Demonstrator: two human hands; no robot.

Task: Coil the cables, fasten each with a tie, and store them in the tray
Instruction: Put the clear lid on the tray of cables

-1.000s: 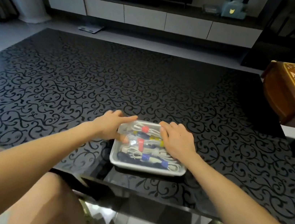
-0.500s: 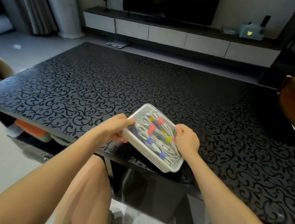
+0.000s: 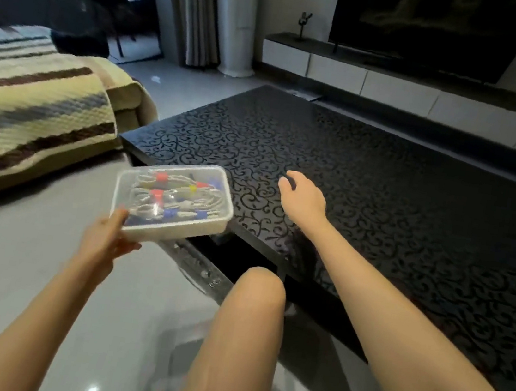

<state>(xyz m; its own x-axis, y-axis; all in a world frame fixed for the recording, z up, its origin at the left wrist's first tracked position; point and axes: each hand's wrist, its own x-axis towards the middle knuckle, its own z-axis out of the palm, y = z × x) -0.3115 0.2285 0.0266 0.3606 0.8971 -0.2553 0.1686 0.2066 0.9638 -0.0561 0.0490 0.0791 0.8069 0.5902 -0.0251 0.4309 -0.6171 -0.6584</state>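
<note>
A white plastic tray [image 3: 178, 233] with a clear lid hangs in the air off the table's left corner. Inside lie several coiled white cables [image 3: 180, 199] bound with red, yellow and blue ties. My left hand [image 3: 108, 235] grips the tray at its near left corner, thumb on the lid and fingers underneath. My right hand [image 3: 304, 200] hovers over the black patterned table [image 3: 398, 198], fingers loosely bent and holding nothing.
A sofa with a striped yellow blanket [image 3: 29, 116] stands to the left. A low TV cabinet [image 3: 397, 89] runs along the far wall behind the table. My bare knee [image 3: 256, 294] rises beside the table's near edge, above a pale glossy floor.
The tray has left the table and moved left, now held by my left hand alone. My right hand let go of it. The view swung left toward the sofa.
</note>
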